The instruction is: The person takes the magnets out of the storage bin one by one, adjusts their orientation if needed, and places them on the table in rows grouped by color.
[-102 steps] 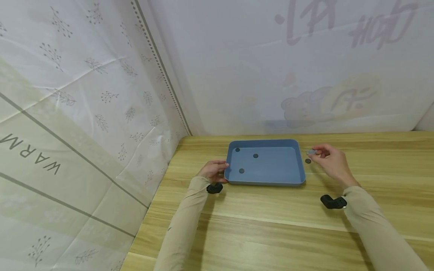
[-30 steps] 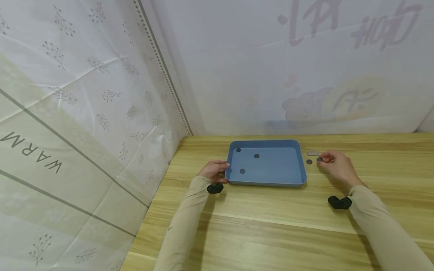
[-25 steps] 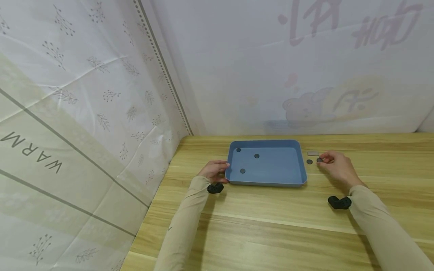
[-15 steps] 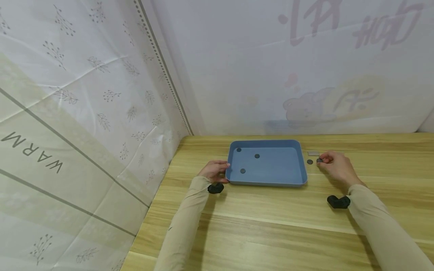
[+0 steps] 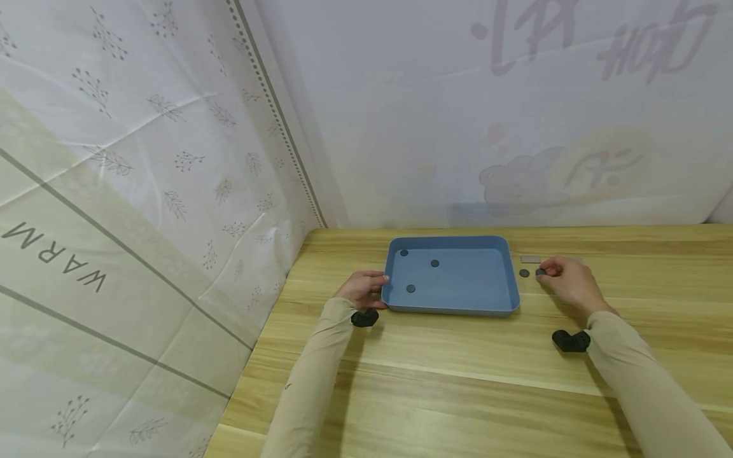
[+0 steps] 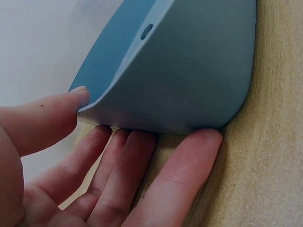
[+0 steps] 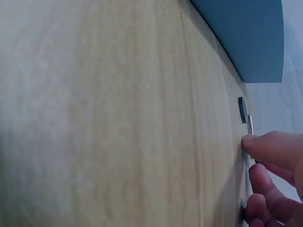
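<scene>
A shallow blue tray [image 5: 464,312] sits on the wooden table with three small dark grey discs inside, one of them the front-left disc [image 5: 411,289]. My left hand [image 5: 361,289] holds its left end. In the left wrist view the thumb laps over the tray's rim [image 6: 102,97], and the other fingers touch the outer wall from below. Right of the tray, my right hand [image 5: 569,280] pinches a dark grey disc [image 5: 540,272] close to the tabletop. Beside it lie another dark disc [image 5: 523,273] and a thin grey rectangular piece [image 5: 530,259].
A pale strip [image 5: 574,259] shows on the table just behind my right hand. The wooden table [image 5: 435,381] meets a printed fabric wall [image 5: 401,127] at the back and another fabric sheet [image 5: 172,254] on the left.
Earlier, my right hand held the grey rectangular piece near the tray; that piece now lies on the table. The hand has shifted right to a disc. My left hand keeps its hold.
</scene>
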`<act>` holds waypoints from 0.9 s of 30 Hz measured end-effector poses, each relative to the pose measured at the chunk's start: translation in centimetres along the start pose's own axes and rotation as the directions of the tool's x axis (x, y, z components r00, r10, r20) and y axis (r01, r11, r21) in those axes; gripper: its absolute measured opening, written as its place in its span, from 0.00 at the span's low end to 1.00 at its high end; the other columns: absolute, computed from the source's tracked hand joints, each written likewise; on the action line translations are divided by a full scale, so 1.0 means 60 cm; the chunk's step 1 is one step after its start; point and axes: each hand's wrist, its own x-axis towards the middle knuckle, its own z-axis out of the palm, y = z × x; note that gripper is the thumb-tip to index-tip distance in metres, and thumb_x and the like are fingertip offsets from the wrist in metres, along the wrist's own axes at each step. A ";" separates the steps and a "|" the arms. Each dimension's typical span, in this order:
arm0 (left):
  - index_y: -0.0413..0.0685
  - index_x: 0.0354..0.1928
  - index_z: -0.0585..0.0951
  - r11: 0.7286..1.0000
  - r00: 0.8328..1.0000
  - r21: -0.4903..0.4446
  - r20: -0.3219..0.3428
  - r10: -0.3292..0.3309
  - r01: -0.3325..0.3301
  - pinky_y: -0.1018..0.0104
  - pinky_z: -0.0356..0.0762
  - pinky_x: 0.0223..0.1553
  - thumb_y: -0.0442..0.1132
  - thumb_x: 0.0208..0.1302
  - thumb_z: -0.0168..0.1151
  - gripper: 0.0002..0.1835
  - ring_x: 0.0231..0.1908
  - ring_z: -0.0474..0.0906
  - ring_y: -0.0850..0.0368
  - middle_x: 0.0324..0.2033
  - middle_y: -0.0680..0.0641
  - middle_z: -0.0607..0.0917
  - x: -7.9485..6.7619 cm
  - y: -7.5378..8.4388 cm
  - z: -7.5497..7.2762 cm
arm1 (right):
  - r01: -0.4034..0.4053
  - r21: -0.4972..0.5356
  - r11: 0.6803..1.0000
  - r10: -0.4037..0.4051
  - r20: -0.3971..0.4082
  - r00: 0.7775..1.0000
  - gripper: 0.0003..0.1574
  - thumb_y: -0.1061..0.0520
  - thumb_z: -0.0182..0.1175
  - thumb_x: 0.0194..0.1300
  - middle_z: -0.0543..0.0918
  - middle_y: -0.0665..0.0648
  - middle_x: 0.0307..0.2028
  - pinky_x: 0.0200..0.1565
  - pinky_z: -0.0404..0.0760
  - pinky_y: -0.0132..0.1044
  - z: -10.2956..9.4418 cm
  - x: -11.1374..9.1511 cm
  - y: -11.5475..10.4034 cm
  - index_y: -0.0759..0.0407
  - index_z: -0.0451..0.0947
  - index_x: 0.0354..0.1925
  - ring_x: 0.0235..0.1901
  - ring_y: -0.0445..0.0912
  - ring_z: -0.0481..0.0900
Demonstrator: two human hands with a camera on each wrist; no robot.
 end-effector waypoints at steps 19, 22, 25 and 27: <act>0.37 0.66 0.69 1.000 1.000 0.002 0.007 0.002 -0.002 0.51 0.84 0.40 0.37 0.68 0.59 0.26 0.44 0.81 0.51 0.58 0.34 0.78 0.003 -0.002 -0.002 | -0.006 -0.037 0.999 0.007 0.021 1.000 0.21 0.54 0.58 0.68 0.80 0.70 0.42 0.38 0.74 0.50 0.000 0.004 0.001 0.70 0.76 0.50 0.41 0.61 0.77; 0.37 0.66 0.69 1.000 1.000 0.000 0.014 -0.002 0.002 0.50 0.83 0.42 0.37 0.68 0.59 0.26 0.45 0.81 0.50 0.59 0.34 0.77 0.002 -0.001 -0.002 | -0.009 -0.038 0.999 0.010 0.021 1.000 0.20 0.54 0.58 0.68 0.80 0.70 0.42 0.38 0.74 0.50 0.000 0.005 0.002 0.70 0.76 0.50 0.41 0.61 0.77; 0.37 0.66 0.69 1.000 1.000 0.000 0.016 -0.002 0.002 0.49 0.83 0.43 0.37 0.68 0.59 0.26 0.46 0.81 0.49 0.59 0.34 0.77 0.000 0.000 -0.001 | -0.009 -0.038 0.999 0.010 0.021 1.000 0.20 0.54 0.57 0.68 0.80 0.70 0.42 0.38 0.74 0.50 0.001 0.006 0.004 0.70 0.76 0.50 0.41 0.61 0.77; 0.38 0.66 0.69 1.000 1.000 -0.003 0.015 -0.006 0.006 0.50 0.83 0.43 0.37 0.68 0.59 0.26 0.46 0.81 0.49 0.59 0.34 0.77 -0.001 0.000 -0.001 | -0.008 -0.040 0.999 0.009 0.021 1.000 0.20 0.54 0.58 0.68 0.80 0.70 0.42 0.38 0.74 0.50 0.001 0.005 0.003 0.70 0.76 0.50 0.41 0.61 0.77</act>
